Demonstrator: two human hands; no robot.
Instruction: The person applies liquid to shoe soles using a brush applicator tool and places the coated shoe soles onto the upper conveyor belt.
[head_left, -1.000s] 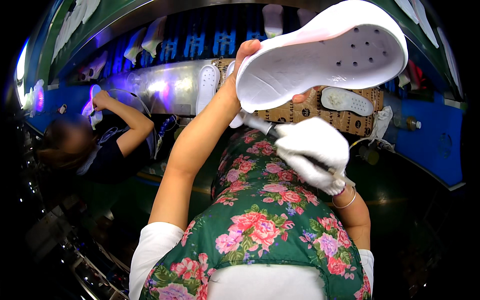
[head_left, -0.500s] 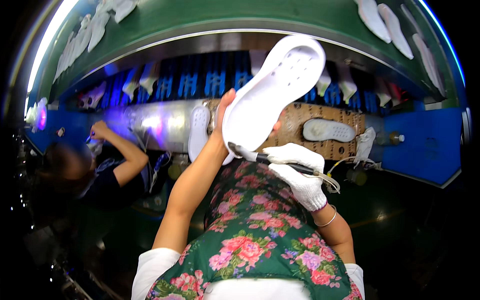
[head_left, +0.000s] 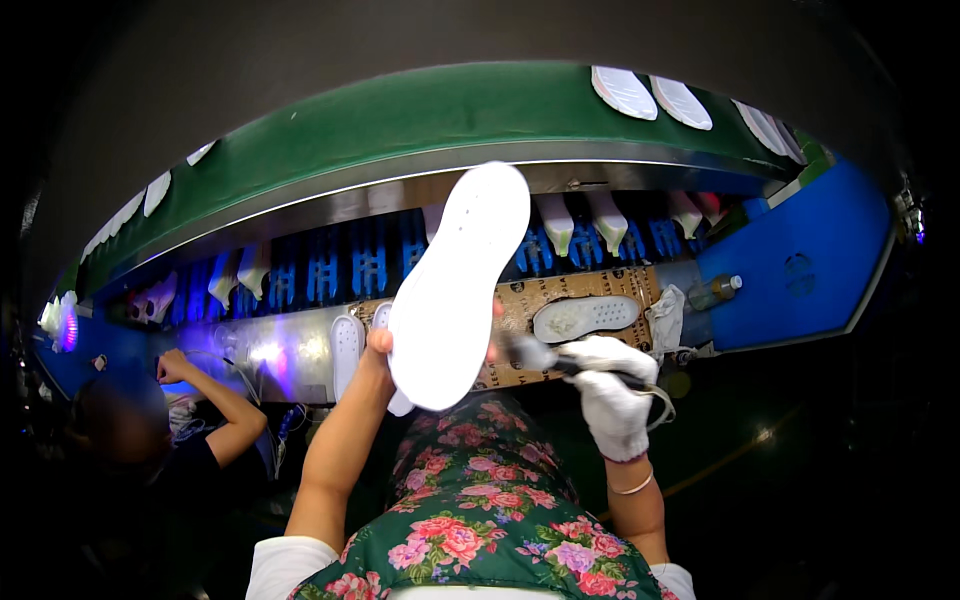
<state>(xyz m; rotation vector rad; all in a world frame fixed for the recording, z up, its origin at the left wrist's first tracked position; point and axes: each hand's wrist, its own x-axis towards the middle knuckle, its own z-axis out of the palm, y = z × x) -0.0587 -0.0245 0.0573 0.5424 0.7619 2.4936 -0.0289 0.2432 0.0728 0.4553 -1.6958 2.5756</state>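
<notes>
My left hand [head_left: 380, 348], bare, grips a white shoe sole [head_left: 455, 285] by its edges, with fingers showing on both sides. The sole is held up at a slant, small holes visible near its upper end. In a white knit glove, my right hand [head_left: 612, 395] is closed around a dark-handled brush [head_left: 532, 353] with a thin pale tube looping from its back. Motion smears the brush's head, which is to the right of the sole and apart from it. Beyond it, another sole [head_left: 588, 318] with a dark rim lies on printed cardboard [head_left: 515, 298].
Pale soles [head_left: 347, 352] lie left of my left hand. A green conveyor belt [head_left: 400, 115] carries more soles; white shoe parts [head_left: 608, 222] hang along a blue rack below it. At right are a white cloth [head_left: 665, 318], a bottle [head_left: 715, 292] and a blue panel [head_left: 810, 250]. A co-worker's arm [head_left: 235, 410] is at left.
The brush has moved off the sole's lower edge to its right. The held sole now stands more upright. My view has shifted, so the bench appears lower and farther left.
</notes>
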